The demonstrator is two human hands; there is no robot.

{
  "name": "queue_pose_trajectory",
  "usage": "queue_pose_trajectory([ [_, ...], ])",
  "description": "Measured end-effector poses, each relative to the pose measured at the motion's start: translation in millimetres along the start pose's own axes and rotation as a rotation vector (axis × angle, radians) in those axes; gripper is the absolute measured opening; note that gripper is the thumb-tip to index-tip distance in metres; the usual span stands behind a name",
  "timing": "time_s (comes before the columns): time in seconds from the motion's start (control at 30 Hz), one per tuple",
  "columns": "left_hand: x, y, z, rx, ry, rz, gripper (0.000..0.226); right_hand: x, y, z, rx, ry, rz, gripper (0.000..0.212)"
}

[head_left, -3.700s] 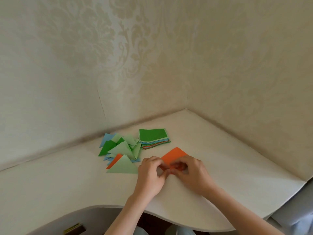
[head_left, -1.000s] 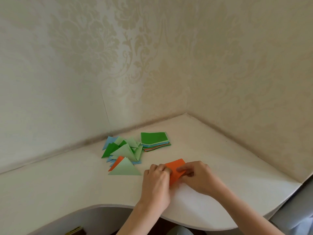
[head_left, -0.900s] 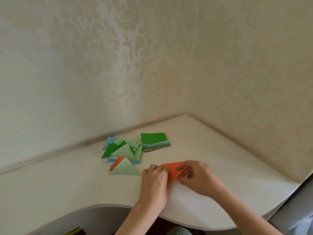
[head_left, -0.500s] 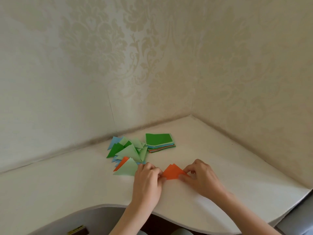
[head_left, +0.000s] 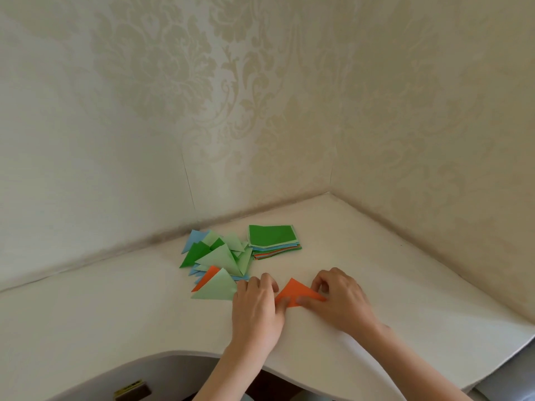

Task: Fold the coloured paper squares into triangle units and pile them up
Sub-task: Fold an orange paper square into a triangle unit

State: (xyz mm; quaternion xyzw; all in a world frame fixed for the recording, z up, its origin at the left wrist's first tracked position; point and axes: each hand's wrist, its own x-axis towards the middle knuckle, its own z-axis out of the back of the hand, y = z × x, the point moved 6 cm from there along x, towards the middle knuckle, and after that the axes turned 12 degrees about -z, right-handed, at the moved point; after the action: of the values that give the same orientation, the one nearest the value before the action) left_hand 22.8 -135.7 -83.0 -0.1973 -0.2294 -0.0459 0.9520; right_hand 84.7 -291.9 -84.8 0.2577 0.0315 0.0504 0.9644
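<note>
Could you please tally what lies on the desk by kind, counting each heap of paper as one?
orange triangle, being folded: 1
pile of folded triangles: 1
stack of unfolded squares: 1
hands, left hand and right hand: 2
Total: 5

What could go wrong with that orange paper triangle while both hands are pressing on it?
The flat orange paper triangle is pinned only at its two lower corners, by the left hand and the right hand, so it may slip and crease crooked. The left hand sits right beside the loose pile of folded green, blue and orange paper triangles, so it might nudge and scatter them.
</note>
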Motion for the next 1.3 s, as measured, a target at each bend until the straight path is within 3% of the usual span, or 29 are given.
queue_pose_trajectory([
  [0.2,-2,18,-2,-0.206,-0.004,0.019,0.017,7,-7,7,0.184,0.13,-0.012,0.027],
  [0.33,-2,23,1,-0.314,0.021,0.022,0.018,2,-15,10,0.286,0.127,0.015,0.017],
  [0.57,-3,11,3,-0.173,0.027,-0.026,0.031,-4,-13,8,0.277,0.065,0.073,0.018],
  [0.7,1,-16,4,-0.09,-0.026,-0.078,0.013,-6,-13,8,0.253,0.036,0.1,0.02],
  [0.8,6,-20,-2,-0.054,0.043,-0.021,0.02,-6,-12,8,0.238,0.027,0.112,0.017],
  [1.0,11,-14,-6,-0.218,0.08,0.061,0.029,-1,-11,9,0.211,0.063,0.09,0.018],
  [1.1,6,-12,3,-0.27,0.007,0.008,0.024,8,-3,16,0.222,0.053,0.065,0.011],
  [1.3,-9,32,54,-0.226,-0.206,0.027,0.02,31,49,24,0.161,-0.189,0.224,0.008],
])
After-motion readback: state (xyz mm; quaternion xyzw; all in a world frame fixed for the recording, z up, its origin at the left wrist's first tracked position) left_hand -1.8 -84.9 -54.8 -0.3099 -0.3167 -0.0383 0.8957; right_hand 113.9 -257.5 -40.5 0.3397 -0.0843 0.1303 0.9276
